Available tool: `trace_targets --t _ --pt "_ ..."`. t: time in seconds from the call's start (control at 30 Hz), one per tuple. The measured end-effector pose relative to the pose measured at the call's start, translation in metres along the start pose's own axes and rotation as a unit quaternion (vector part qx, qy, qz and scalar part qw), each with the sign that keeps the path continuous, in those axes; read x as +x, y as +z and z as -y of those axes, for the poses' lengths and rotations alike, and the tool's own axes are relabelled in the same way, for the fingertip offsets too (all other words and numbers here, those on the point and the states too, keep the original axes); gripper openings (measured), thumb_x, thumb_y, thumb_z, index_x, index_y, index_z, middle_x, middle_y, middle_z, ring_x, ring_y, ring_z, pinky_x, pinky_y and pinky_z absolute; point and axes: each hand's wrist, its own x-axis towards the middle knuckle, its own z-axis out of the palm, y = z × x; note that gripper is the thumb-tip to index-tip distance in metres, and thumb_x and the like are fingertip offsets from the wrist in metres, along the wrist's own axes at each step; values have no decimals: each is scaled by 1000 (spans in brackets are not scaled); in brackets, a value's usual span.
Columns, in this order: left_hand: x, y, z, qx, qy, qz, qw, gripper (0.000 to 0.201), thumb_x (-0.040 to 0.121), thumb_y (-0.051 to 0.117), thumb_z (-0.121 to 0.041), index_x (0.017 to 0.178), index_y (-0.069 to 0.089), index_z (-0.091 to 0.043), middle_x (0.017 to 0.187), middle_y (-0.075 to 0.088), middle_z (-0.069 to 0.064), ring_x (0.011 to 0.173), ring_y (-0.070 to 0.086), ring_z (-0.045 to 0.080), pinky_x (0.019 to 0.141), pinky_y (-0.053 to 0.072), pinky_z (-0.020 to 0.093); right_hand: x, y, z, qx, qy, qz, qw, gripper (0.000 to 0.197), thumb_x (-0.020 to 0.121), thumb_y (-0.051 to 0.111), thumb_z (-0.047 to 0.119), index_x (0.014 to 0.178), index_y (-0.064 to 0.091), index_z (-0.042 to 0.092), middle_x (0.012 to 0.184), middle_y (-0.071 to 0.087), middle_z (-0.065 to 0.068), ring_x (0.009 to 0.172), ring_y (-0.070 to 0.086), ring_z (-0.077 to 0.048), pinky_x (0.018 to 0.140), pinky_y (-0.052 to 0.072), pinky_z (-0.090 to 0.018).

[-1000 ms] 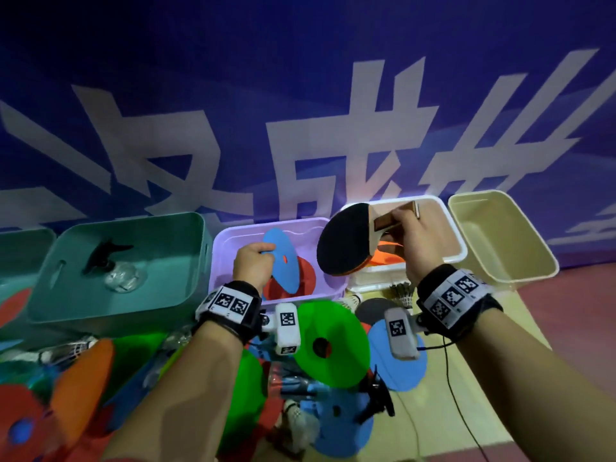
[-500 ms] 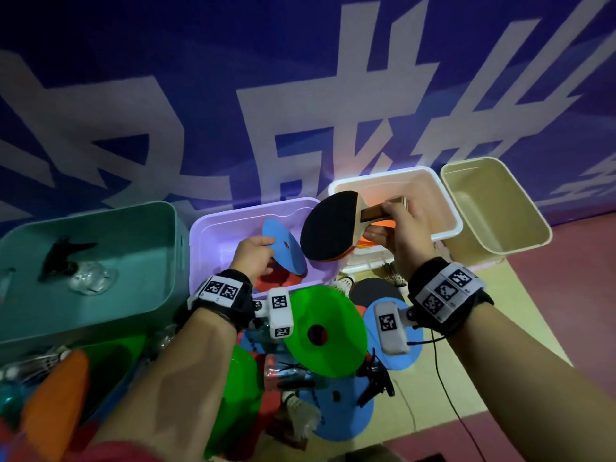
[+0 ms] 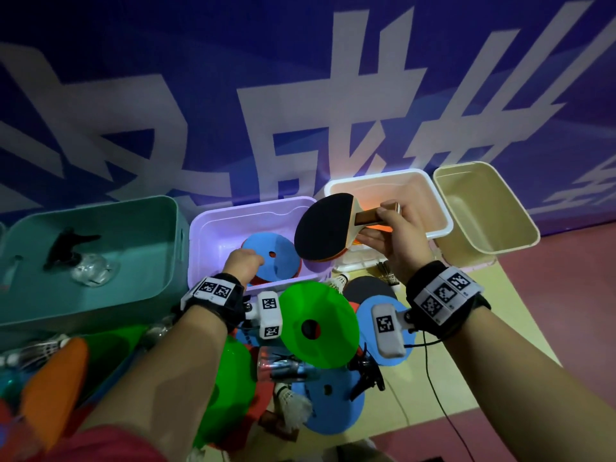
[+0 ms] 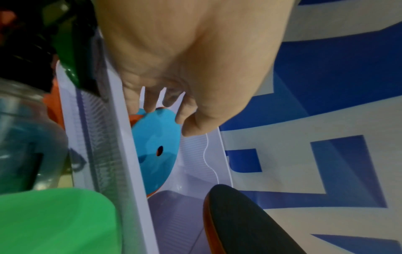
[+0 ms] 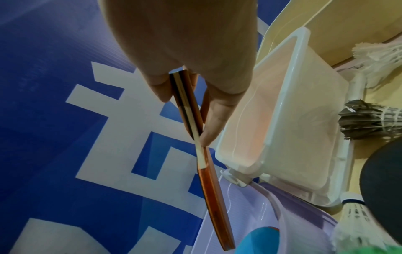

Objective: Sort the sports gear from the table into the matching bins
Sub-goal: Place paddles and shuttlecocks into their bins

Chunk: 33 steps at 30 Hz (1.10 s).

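Sorting bench, two hands over the bins: one disc going in, one paddle on its way.

Nearest you, the unsorted pile on the bench (image 3: 520, 331): green disc (image 3: 320, 325), blue discs, shuttlecocks, a second dark paddle, left loose because their turn has not come. Next, your left hand (image 3: 245, 263) reaches into the lilac bin (image 3: 213, 235), fingertips (image 4: 150, 104) on the near edge of the blue disc (image 3: 273, 258), which lies on a red one; whether you grip it or only touch it cannot be told. It sits there because discs appear to collect in this bin. Your right hand (image 3: 396, 238) pinches the handle of the table tennis paddle (image 3: 320, 228), blade held over the lilac bin's right end, just beside the white bin (image 3: 440, 208), probably its destination. Farthest right, the beige bin (image 3: 520, 228).
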Motion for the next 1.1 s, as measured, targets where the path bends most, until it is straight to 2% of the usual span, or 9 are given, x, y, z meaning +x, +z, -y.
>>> trace_targets --t 0.13,0.2,0.3,0.4,0.5,0.57,0.7,0.8,1.1 --pt "-30 -2 -5 7 43 -29 999 25 89 55 4 111 59 -7 109 57 14 90 51 24 77 43 33 -14 -7 9 10 -1 26 1000 7 97 50 10 100 47 15 91 66 -17 72 65 -35 76 59 -47" --pt "-45 -2 -8 3 51 -49 998 34 89 56 2 122 60 -3 119 61 20 95 58 33 80 46 37 -20 -7 14 16 -4 45 999 7 97 50 10 101 47 15 94 66 -20 72 66 -35 74 60 -46" --pt "-79 -2 -14 -25 67 -63 995 37 89 56 -2 126 58 -7 122 61 20 112 58 39 92 49 41 -34 -5 20 23 -8 83 996 7 97 50 10 102 47 14 95 67 -21 73 69 -36 71 61 -45" --pt "-115 -1 -19 -89 91 -38 991 41 92 54 -6 132 48 -12 106 60 11 95 58 25 77 47 34 -52 5 24 34 -9 130 991 5 97 48 9 99 48 14 91 68 -21 70 69 -36 70 61 -44" --pt "-148 -10 -14 -151 94 -45 983 46 95 53 -12 138 40 -17 109 57 8 96 58 25 77 51 38 -74 20 26 36 -16 175 984 5 96 48 8 99 46 12 86 70 -21 70 68 -36 71 60 -45" --pt "-167 -26 -5 -195 94 -69 974 46 95 53 -12 138 36 -15 109 55 10 91 59 28 75 56 42 -92 31 27 42 -20 202 978 6 97 46 8 101 44 11 88 71 -23 74 68 -38 67 60 -42" --pt "-195 -68 19 -251 112 -86 958 31 96 50 -4 127 45 -6 109 58 17 70 61 24 48 55 28 -130 57 24 30 -29 263 964 7 99 42 12 92 40 14 101 68 -30 82 67 -40 75 59 -44" --pt "-218 -112 45 -288 135 -104 942 35 94 52 -3 129 48 1 120 63 21 77 67 26 52 56 32 -164 87 15 26 -37 285 957 6 99 43 13 94 39 13 103 67 -32 89 65 -44 83 57 -50" --pt "-309 -262 139 -372 201 -172 890 23 94 47 3 117 50 0 119 62 25 84 68 31 55 60 36 -284 199 -62 17 -5 347 938 13 99 43 15 108 42 5 113 65 -31 81 69 -41 70 59 -43"
